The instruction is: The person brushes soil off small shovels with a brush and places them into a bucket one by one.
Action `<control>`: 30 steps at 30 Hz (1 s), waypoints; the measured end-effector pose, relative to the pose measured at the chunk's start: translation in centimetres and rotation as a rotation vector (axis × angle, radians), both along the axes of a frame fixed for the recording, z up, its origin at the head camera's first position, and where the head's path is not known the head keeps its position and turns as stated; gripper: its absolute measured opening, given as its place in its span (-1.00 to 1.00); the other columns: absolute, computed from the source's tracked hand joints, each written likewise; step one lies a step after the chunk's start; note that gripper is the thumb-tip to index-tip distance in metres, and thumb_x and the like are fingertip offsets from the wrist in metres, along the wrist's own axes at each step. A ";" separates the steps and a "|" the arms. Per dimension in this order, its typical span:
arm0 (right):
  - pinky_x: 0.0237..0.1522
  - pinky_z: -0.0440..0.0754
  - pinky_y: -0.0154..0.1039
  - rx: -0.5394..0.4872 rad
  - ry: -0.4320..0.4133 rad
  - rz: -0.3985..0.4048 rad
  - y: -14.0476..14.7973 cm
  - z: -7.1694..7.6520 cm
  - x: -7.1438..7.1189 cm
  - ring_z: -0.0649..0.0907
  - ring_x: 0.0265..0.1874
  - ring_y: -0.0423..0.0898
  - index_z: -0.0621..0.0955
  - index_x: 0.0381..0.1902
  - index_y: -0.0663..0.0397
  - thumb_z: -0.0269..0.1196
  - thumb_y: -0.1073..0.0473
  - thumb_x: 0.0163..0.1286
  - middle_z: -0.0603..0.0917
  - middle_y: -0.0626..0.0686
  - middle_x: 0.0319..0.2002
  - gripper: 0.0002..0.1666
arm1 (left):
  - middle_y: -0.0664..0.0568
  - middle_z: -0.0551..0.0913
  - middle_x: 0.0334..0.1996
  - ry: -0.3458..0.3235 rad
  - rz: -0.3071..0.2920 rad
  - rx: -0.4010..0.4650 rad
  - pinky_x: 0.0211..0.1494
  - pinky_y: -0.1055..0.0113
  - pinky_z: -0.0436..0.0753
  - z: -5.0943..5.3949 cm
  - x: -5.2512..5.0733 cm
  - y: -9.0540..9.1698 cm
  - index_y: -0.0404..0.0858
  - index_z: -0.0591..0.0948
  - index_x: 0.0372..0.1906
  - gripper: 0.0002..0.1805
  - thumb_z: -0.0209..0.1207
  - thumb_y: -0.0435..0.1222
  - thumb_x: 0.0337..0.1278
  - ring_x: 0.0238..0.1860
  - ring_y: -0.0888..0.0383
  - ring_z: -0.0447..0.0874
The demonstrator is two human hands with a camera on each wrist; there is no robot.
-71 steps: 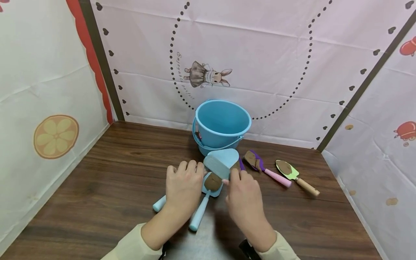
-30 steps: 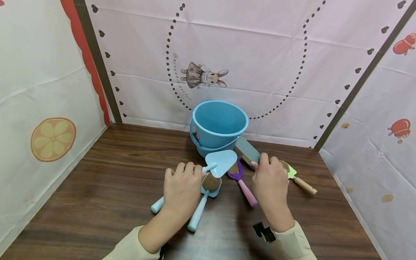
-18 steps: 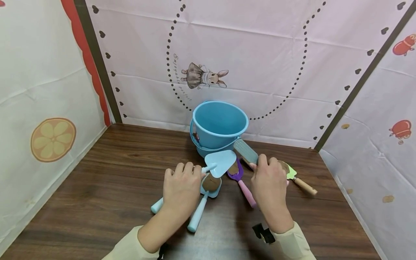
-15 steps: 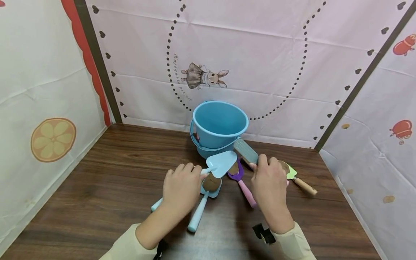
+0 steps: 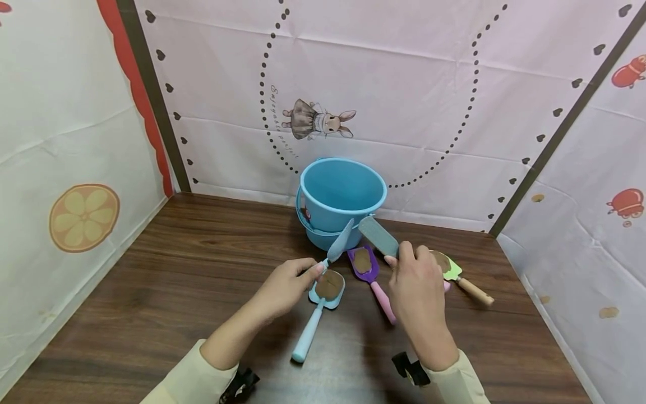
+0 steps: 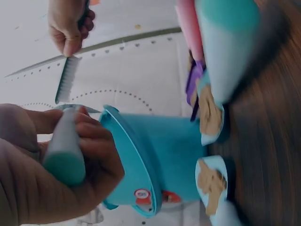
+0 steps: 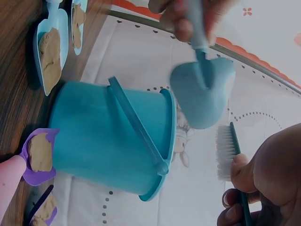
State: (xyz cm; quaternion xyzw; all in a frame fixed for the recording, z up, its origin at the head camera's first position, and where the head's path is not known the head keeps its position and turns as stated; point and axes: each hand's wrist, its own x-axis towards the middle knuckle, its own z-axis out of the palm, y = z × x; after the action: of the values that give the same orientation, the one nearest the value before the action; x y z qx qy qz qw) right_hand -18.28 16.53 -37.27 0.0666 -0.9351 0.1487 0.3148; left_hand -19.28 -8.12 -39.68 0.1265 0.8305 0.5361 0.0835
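My left hand (image 5: 286, 289) grips a light blue garden trowel (image 6: 66, 150) by its handle, above the table and in front of the blue bucket (image 5: 340, 193). Its blade (image 7: 202, 89) looks clean in the right wrist view and is seen nearly edge-on from the head. My right hand (image 5: 418, 292) holds a brush (image 5: 379, 237) with white bristles and a dark teal back, apart from the trowel. Below my left hand, a light blue shovel (image 5: 309, 336) carries brown clay (image 5: 329, 285). Another clay-filled blue shovel (image 6: 214, 181) shows in the wrist views; my left arm hides it from the head.
A purple scoop (image 5: 364, 269) with a pink handle and clay in it lies between my hands. Partly behind my right hand is another purple scoop (image 7: 44, 209). A green trowel (image 5: 454, 269) with clay and a wooden handle lies to the right. Printed cloth walls surround the table.
The brush, earlier against the trowel's blade, has moved right and away from it with my right hand. My left hand has since turned, bringing the blade from face-up to edge-on.
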 end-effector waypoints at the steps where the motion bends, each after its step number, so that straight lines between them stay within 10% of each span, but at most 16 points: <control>1: -0.47 0.39 -0.03 -0.002 0.001 0.002 0.0 0.0 0.0 0.41 -0.54 0.09 0.45 -0.35 0.23 0.28 0.07 0.44 0.37 0.14 -0.52 -0.65 | 0.07 0.43 -0.54 -0.066 -0.031 0.094 -0.42 0.31 0.38 0.1 0.0 0.0 -0.15 0.61 -0.30 -0.59 -0.04 0.02 0.57 -0.52 0.20 0.34; 5: -0.45 0.41 -0.03 -0.016 -0.010 0.009 -0.2 0.2 0.2 0.41 -0.53 0.08 0.45 -0.33 0.23 0.28 0.07 0.44 0.37 0.14 -0.51 -0.65 | 0.06 0.43 -0.50 -0.392 -0.185 0.485 -0.51 0.40 0.37 0.5 0.1 -0.1 -0.23 0.52 -0.29 -0.55 -0.10 0.03 0.59 -0.53 0.23 0.34; 10: -0.42 0.43 -0.12 -0.036 -0.085 0.058 -0.5 0.4 0.5 0.43 -0.49 0.03 0.49 -0.25 0.24 0.25 0.12 0.48 0.38 0.12 -0.48 -0.73 | 0.08 0.38 -0.48 -0.642 -0.308 0.715 -0.51 0.43 0.39 0.7 0.2 -0.4 -0.21 0.47 -0.27 -0.55 -0.11 0.07 0.58 -0.52 0.25 0.33; 23: -0.47 0.26 -0.30 0.044 -0.099 0.306 -3.3 -0.2 2.9 0.23 -0.56 -0.15 0.42 -0.35 0.07 0.30 0.01 0.37 0.21 -0.04 -0.50 -0.67 | 0.07 0.40 -0.49 -0.614 -0.296 0.667 -0.53 0.43 0.40 0.8 0.6 0.1 -0.26 0.47 -0.26 -0.63 -0.16 -0.08 0.60 -0.53 0.24 0.34; 30: -0.47 0.28 -0.28 0.044 -0.068 0.265 -3.0 -0.2 2.3 0.26 -0.55 -0.14 0.46 -0.33 0.08 0.34 0.02 0.34 0.23 -0.04 -0.51 -0.68 | 0.08 0.41 -0.50 -0.602 -0.282 0.638 -0.55 0.45 0.40 1.1 0.7 -0.1 -0.24 0.50 -0.26 -0.58 -0.16 -0.03 0.61 -0.54 0.26 0.34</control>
State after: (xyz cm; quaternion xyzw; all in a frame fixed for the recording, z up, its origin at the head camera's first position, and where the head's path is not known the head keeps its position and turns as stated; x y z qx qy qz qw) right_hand -15.96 13.49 -37.43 0.1911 -0.9312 0.1707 0.2592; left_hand -18.55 -8.17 -38.57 0.0962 0.5374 0.7613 0.3499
